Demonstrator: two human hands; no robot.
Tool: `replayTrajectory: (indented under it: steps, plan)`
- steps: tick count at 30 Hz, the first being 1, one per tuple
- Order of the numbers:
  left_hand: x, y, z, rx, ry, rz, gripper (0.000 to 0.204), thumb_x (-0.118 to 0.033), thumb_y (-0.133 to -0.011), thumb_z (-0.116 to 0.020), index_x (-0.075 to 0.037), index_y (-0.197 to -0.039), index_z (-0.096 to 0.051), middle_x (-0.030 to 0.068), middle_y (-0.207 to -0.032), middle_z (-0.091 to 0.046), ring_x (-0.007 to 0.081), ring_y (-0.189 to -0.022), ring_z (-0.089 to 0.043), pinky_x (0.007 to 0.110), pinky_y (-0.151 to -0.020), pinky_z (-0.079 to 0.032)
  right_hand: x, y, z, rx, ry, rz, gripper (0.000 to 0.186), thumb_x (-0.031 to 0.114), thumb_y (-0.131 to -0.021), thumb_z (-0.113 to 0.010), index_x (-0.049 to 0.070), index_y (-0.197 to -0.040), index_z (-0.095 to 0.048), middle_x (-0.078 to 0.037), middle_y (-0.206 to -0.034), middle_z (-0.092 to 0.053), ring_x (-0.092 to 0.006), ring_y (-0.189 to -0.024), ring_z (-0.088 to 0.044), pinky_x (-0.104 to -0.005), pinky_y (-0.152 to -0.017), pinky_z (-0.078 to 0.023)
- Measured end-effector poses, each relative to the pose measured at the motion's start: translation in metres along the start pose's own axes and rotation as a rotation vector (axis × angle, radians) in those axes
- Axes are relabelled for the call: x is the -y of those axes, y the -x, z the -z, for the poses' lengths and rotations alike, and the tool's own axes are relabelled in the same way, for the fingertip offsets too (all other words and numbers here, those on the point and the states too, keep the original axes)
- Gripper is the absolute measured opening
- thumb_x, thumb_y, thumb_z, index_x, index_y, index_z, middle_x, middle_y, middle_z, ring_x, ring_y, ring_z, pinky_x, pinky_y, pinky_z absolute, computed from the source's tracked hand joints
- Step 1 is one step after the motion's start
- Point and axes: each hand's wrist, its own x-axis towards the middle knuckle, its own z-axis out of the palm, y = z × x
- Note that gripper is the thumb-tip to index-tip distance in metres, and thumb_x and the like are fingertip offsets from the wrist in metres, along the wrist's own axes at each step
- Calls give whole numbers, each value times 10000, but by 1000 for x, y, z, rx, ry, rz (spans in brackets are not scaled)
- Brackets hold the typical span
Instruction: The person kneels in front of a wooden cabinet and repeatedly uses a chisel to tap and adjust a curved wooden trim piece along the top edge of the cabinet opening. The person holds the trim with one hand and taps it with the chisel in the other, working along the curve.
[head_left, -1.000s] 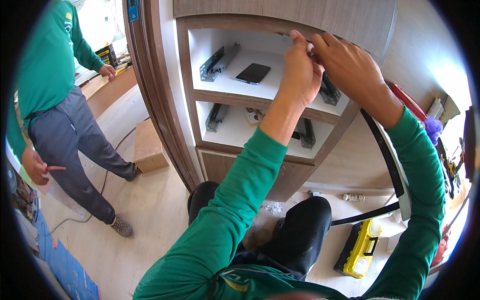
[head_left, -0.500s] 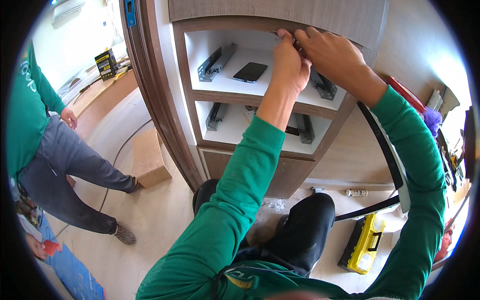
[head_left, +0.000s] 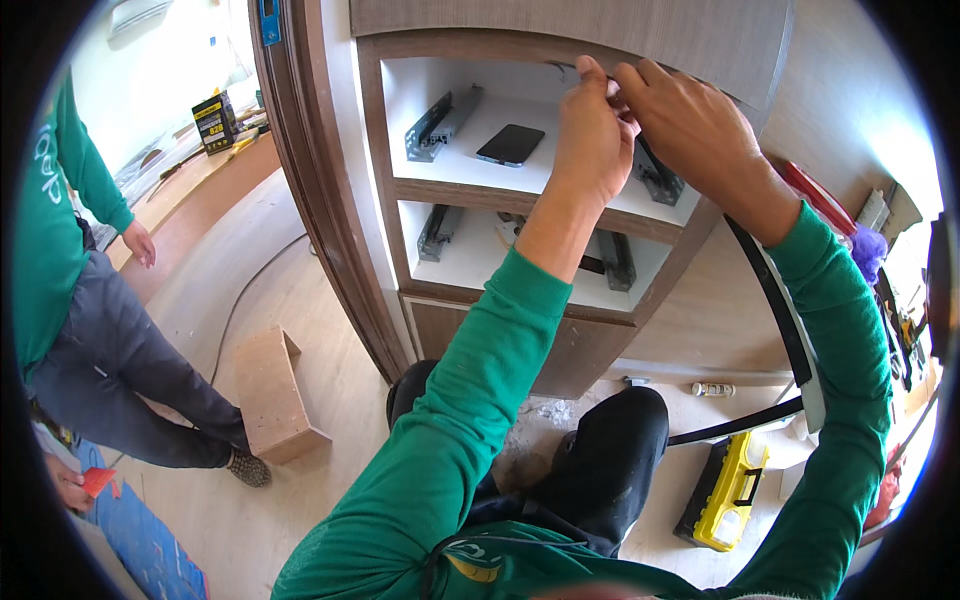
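Note:
My left hand [head_left: 597, 135] and my right hand [head_left: 690, 122] meet at the top edge of a wood-grain cabinet [head_left: 480, 192], fingers pinched close together. Whatever lies between their fingertips is too small and hidden to name. A thin dark wire [head_left: 562, 70] shows beside the left fingertips, under the cabinet's top rail. Inside the white upper compartment a black phone [head_left: 511, 145] lies flat, between a metal drawer slide [head_left: 432, 130] on the left and another slide [head_left: 660, 178] partly behind my wrist. The lower compartment also has slides [head_left: 615, 268] on both sides.
A brown door frame [head_left: 325, 190] stands left of the cabinet. Beyond it are a person in green [head_left: 80, 330] and an open wooden box [head_left: 268, 395] on the floor. A yellow-and-black toolbox [head_left: 732, 490] sits at the right, near a curved black strip [head_left: 765, 285].
The wooden box has shifted left and turned on the floor by the other person's foot. That person's nearer leg has drawn back. My hands stay together at the cabinet's top edge.

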Motion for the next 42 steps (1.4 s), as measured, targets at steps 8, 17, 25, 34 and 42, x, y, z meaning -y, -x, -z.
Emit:
replayTrajectory:
  steps: [8, 17, 25, 34, 42]
  plan:
    - [7, -19, 2, -65, 8, -6, 424, -464, -1183, -477, -71, -1096, -612, 21, -976, -594, 140, -879, -557, 327, -825, -491, -1, -6, -17, 55, 66, 3, 281, 180, -992, -708, 47, -1207, -584, -122, -1059, -735, -312, -868, -815, -361, -695, -686]
    - [9, 3, 3, 112, -98, -19, 525, -520, -1187, -429, -32, -1091, -598, 32, -1000, -542, 141, -883, -490, 342, -891, -498, -4, 7, 0, -55, -55, 6, 276, 166, -981, -712, 59, -1197, -578, -116, -1033, -725, -273, -887, -803, -369, -701, -675]
    - [-2, -6, 11, 9, -138, -101, 473, -483, -1196, -417, -54, -1067, -567, 27, -980, -535, 134, -849, -478, 338, -872, -492, 3, -1, -9, -13, -3, -19, 266, 152, -974, -719, 53, -1170, -569, -108, -998, -723, -287, -876, -809, -365, -698, -682]
    - [-6, -23, 12, -71, -40, -39, 425, -465, -1176, -500, -63, -1084, -598, 20, -961, -599, 131, -823, -565, 332, -876, -532, 5, -14, -13, 29, 42, 4, 262, 148, -978, -688, 71, -1188, -552, -101, -1017, -694, -278, -856, -787, -368, -717, -664]
    - [-4, 10, 1, 83, -185, -22, 482, -479, -1193, -445, -70, -989, -599, 2, -921, -544, 116, -791, -463, 311, -768, -468, 4, 2, 2, 47, -45, -45, 299, 183, -986, -722, 45, -1198, -563, -105, -1042, -723, -297, -896, -807, -380, -718, -682]
